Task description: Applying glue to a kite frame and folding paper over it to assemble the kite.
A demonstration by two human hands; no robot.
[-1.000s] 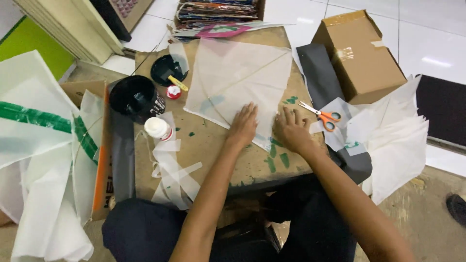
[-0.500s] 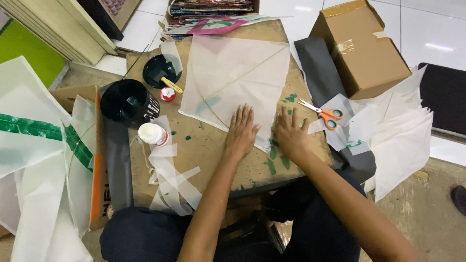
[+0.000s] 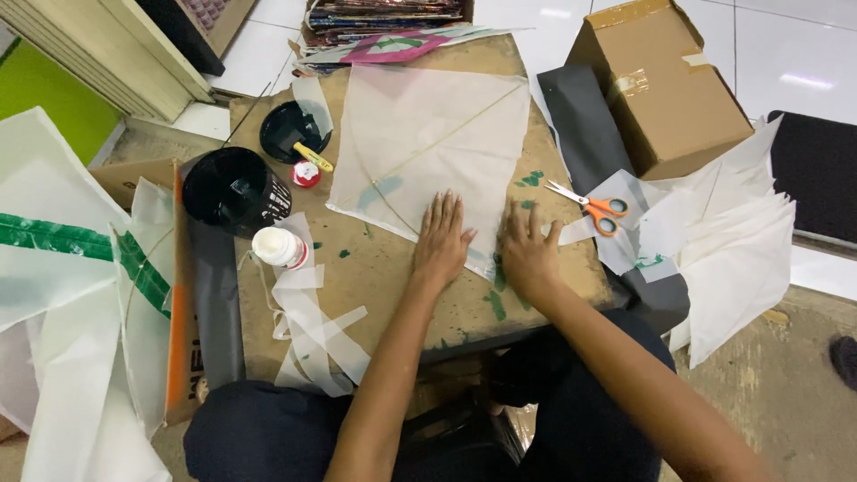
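Both hands (image 3: 482, 245) hide the kite's (image 3: 428, 147) near corner; a dark shoe (image 3: 844, 360) is edge-cut.

One view only — a camera worn on the head, looking steeply down from close above onto a low wooden board (image 3: 393, 295). The person's lap fills the near edge; tiled floor (image 3: 803, 54) lies far right, stacked paper to the left — no second view shares it.
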